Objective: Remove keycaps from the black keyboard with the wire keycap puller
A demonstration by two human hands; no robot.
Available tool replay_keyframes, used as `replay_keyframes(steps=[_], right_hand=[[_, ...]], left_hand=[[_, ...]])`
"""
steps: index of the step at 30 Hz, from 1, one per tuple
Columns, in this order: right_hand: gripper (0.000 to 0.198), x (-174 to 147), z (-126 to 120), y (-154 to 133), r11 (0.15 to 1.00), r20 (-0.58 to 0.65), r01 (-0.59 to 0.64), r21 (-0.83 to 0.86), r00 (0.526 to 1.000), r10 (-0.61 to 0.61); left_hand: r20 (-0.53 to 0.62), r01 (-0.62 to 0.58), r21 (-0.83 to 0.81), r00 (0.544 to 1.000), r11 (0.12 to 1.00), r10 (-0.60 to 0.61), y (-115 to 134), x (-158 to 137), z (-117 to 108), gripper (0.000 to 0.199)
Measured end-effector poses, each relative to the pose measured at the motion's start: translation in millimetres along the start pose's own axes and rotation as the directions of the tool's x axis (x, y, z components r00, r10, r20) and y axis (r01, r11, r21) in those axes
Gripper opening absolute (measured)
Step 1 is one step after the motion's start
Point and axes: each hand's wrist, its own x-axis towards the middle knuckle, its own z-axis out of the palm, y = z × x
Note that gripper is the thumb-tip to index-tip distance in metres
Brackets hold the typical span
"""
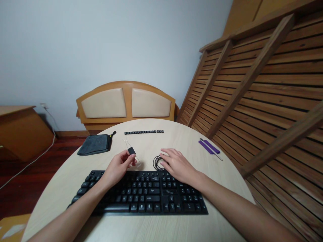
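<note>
My left hand (121, 164) is closed around the black handle of a wire keycap puller (131, 150), whose thin metal wires stick out at both ends. It is above the back edge of a black keyboard (148, 190) lying on the table. My right hand (178, 165) is open, palm down, with fingers stretched over a coiled black cable (156, 164) behind the keyboard. Whether the fingers press on the coil I cannot tell. My forearms hide parts of the keyboard's left side and upper right. Farther back, a row of black keycaps (143, 132) is lined up on the tabletop.
The round pale table (181, 136) carries a dark grey cloth (94, 144) at the left and purple-handled tools (209, 147) at the right. A wooden slatted frame (252, 87) leans beside the table's right edge. A padded headboard (126, 101) stands behind.
</note>
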Motion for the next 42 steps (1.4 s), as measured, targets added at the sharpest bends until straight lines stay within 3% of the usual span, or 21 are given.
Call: replay_keyframes(steps=[4,7,10,15,20,26,36,39,42], right_hand=[[0.055,-9.7,-2.5,-35.8,0.996,-0.006,0.057,0.062,0.998,-0.056],[0.074,-16.4,1.3,-47.8,0.988,0.091,0.071,0.14,0.992,-0.085],[0.09,-18.2,7.3,-41.8,0.981,0.217,0.06,0.187,0.971,-0.101],[0.107,-15.7,16.3,-15.4,0.984,0.327,-0.049,0.169,0.945,-0.009],[0.102,-22.0,11.7,7.7,0.984,0.345,-0.076,0.16,0.938,0.016],[0.096,-47.4,-10.7,42.4,0.986,0.375,-0.082,0.148,0.927,0.02],[0.1,-95.6,-53.1,85.7,0.961,0.553,-0.267,0.066,0.812,0.188],[0.092,-92.0,-69.3,90.6,0.948,0.586,-0.317,0.024,0.773,0.244],[0.076,-68.8,-82.4,82.4,0.943,0.501,-0.334,-0.003,0.815,0.29]], left_hand=[[-0.027,-0.004,-0.013,1.0,1.0,0.003,0.3,-0.2,-3.7,0.037],[-0.039,-0.014,-0.016,0.999,1.0,0.014,0.1,0.1,-4.7,0.038],[-0.047,-0.021,-0.024,0.999,0.999,0.019,-0.2,0.0,-4.8,0.039],[-0.046,-0.008,-0.037,0.999,0.999,0.006,-0.8,-0.5,-5.8,0.04],[-0.05,-0.009,-0.028,0.999,1.0,0.007,-0.8,-1.5,-8.1,0.037],[-0.063,-0.037,-0.001,0.997,0.999,0.036,-3.0,0.8,-7.3,0.035],[0.026,-0.133,0.023,0.991,0.991,0.132,0.4,5.9,10.1,0.034],[0.068,-0.138,0.052,0.989,0.989,0.134,2.1,6.7,12.9,0.033],[0.07,-0.155,0.057,0.986,0.986,0.151,3.0,10.5,16.0,0.032]])
